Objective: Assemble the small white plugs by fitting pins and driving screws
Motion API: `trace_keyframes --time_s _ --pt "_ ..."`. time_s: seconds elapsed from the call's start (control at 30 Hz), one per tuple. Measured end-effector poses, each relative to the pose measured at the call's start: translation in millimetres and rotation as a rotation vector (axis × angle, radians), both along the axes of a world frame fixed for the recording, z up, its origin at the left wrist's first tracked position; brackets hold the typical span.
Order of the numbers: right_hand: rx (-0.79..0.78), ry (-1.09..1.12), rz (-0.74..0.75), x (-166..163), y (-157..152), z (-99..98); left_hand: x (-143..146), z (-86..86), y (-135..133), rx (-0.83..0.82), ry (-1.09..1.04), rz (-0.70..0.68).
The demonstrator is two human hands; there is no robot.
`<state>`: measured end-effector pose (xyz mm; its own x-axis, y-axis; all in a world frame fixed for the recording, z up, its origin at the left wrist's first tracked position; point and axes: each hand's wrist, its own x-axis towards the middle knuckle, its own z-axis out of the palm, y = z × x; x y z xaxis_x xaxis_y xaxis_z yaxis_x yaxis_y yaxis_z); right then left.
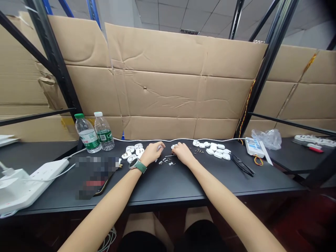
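Observation:
My left hand [152, 153], with a green-strapped watch on its wrist, is curled on the table; a bit of white shows at its fingertips, too small to name. Close to its right, my right hand [181, 152] has its fingers bent down and closed around a small white plastic piece [173, 146]. A thin metal rod [170, 155] lies by these fingers. Between and below the hands are several small metal parts [167, 161]. White plug housings [132, 149] sit left of my left hand. More white plastic pieces [218, 154] and small brass-coloured screws [198, 151] lie on the right.
Two water bottles [88, 138] stand at the back left, near a white power strip [43, 178] and a partly blurred phone [103, 187]. Black glasses [243, 165], a white box [254, 147] and a plastic bag [267, 139] lie right. Cardboard [168, 94] walls the back.

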<state>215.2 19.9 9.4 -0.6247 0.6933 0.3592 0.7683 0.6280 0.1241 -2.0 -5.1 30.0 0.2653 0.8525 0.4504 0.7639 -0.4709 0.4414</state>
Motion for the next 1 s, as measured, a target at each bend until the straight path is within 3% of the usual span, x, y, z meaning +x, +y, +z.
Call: trace_keyframes --time_s 0.37,0.67,1.0 --pt "0.014 0.04 -0.08 -4 -11 1.3 0 -2.3 2 0.016 0.009 -0.018" --pt "0.005 0.253 0.042 0 -7 -0.4 -1 -1.5 2 0.016 0.009 -0.043" --pt "-0.025 0.447 0.082 2 -4 -2.8 0 -4.9 4 -0.047 -0.064 -0.08"
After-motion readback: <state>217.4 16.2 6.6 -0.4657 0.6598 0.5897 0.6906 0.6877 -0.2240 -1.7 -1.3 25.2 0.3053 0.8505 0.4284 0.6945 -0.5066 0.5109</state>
